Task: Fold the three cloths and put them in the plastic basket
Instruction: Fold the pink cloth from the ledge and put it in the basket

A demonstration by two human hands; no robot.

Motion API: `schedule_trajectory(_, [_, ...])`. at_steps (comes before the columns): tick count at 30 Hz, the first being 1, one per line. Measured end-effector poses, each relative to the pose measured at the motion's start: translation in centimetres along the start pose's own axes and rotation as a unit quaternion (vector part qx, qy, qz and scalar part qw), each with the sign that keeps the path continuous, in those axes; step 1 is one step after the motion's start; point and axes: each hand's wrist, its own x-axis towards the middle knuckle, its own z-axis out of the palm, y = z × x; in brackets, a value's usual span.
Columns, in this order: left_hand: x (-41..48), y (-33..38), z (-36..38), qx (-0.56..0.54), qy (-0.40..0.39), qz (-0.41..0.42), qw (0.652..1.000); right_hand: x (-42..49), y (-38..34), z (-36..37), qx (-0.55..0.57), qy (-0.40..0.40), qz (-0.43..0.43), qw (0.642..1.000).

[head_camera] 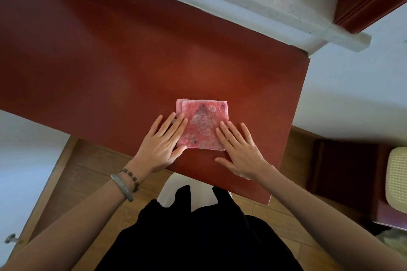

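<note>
Squarely near the front right of the red-brown table [132, 61] lies a pink terry cloth [202, 123], folded into a small square with a paler layer peeking out along its far left edge. Both hands lie flat on it, gripping nothing. The left hand [161, 147] presses its straight, slightly spread fingers on the cloth's left side, with the thumb at the near left corner. The right hand [240, 152] rests its straight fingers on the near right part, its thumb splayed out on the bare tabletop. A grey-green bangle [123, 187] and a bead bracelet [132, 177] circle the left wrist. Well apart from the cloth, at the right edge of the view, a cream perforated plastic basket [397, 180] shows only in part, cut off by the frame. Below the table's near edge are a wooden floor [72, 171] and the person's black clothing [198, 226].
</note>
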Motion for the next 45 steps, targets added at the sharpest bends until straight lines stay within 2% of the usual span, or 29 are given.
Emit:
schedule_trajectory(3, [0.2,0.3,-0.5,-0.034,0.018,-0.029,0.999,0.4,-0.1,-0.7,0.056,0.063,0.010,0.996])
schedule_trajectory(6, [1.3,1.0,-1.3,-0.073,0.044,-0.119,0.989,1.5,0.1,-2.1,0.116,0.219,0.112,0.962])
schedule_trajectory(7, [1.7,1.2,-1.5,-0.082,0.045,-0.157,0.983,2.1,0.3,-2.4,0.129,0.248,0.159,0.947])
schedule_trajectory(11, [3.5,1.5,-1.6,-0.126,0.045,-0.273,0.953,4.1,0.6,-3.3,0.294,0.192,0.311,0.883])
schedule_trajectory(13, [4.3,1.6,-1.7,-0.135,0.052,-0.310,0.940,4.8,0.6,-3.5,0.361,0.171,0.346,0.848])
schedule_trajectory(16, [5.2,2.1,-1.8,-0.154,0.069,-0.363,0.916,5.6,0.4,-4.0,0.414,0.156,0.371,0.816])
schedule_trajectory(21, [5.4,2.5,-2.0,-0.151,0.060,-0.410,0.898,6.2,0.5,-4.7,0.446,0.109,0.398,0.794])
schedule_trajectory(24, [5.8,2.7,-2.2,-0.152,0.040,-0.427,0.891,6.5,0.5,-5.0,0.433,0.078,0.404,0.802])
schedule_trajectory(27, [6.4,3.0,-2.5,-0.175,0.026,-0.428,0.886,6.6,0.3,-5.3,0.436,0.053,0.407,0.801])
schedule_trajectory(29, [6.6,3.0,-2.7,-0.193,0.020,-0.424,0.885,6.5,0.3,-5.2,0.455,0.074,0.406,0.789])
schedule_trajectory(33, [6.4,3.1,-3.1,-0.187,0.043,-0.367,0.910,5.6,-0.4,-4.9,0.515,0.115,0.359,0.770])
schedule_trajectory(35, [6.2,3.1,-3.1,-0.262,0.071,-0.325,0.906,4.9,-0.7,-4.7,0.540,0.122,0.341,0.760])
schedule_trajectory(36, [6.0,3.1,-3.2,-0.316,0.077,-0.314,0.892,4.5,-0.8,-4.6,0.549,0.127,0.338,0.754])
schedule_trajectory(38, [5.8,2.9,-3.4,-0.397,0.081,-0.311,0.860,3.7,-0.9,-4.6,0.573,0.140,0.337,0.734])
schedule_trajectory(39, [5.8,2.8,-3.6,-0.412,0.084,-0.302,0.856,3.2,-0.8,-4.6,0.594,0.148,0.338,0.715])
schedule_trajectory(41, [5.9,2.7,-4.1,-0.422,0.094,-0.258,0.864,2.2,-0.6,-4.9,0.625,0.164,0.340,0.683])
schedule_trajectory(45, [6.9,3.8,-5.7,-0.439,0.124,-0.149,0.877,-0.6,0.3,-5.4,0.632,0.211,0.344,0.662])
